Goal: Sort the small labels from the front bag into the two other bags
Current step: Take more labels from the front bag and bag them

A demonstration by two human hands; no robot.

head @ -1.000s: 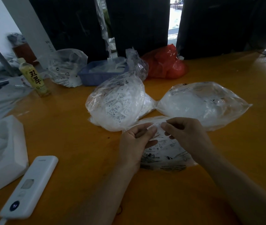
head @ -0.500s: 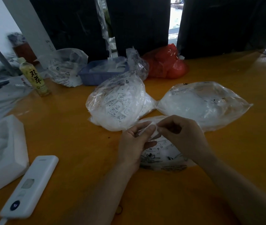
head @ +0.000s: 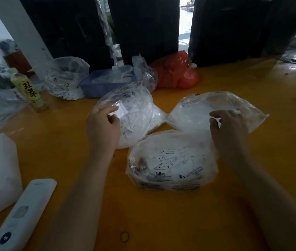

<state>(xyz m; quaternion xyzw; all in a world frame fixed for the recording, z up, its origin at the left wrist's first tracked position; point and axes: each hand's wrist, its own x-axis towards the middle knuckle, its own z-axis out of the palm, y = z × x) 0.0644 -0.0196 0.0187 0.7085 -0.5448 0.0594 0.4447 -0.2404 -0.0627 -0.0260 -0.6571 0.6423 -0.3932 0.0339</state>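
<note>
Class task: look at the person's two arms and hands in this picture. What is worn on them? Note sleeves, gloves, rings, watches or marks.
Both forearms are bare as far as the frame shows: no sleeves in view. No gloves on the left hand or the right hand. No watch or bracelet shows at either wrist. Something pale glints on a finger of the right hand, perhaps a ring; the picture is too dim and blurred to tell.

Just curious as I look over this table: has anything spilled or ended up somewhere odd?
Nothing has spilled. One stray: a small dark ring, perhaps a rubber band, lies alone on the table near the front edge, apart from the bags.
</note>
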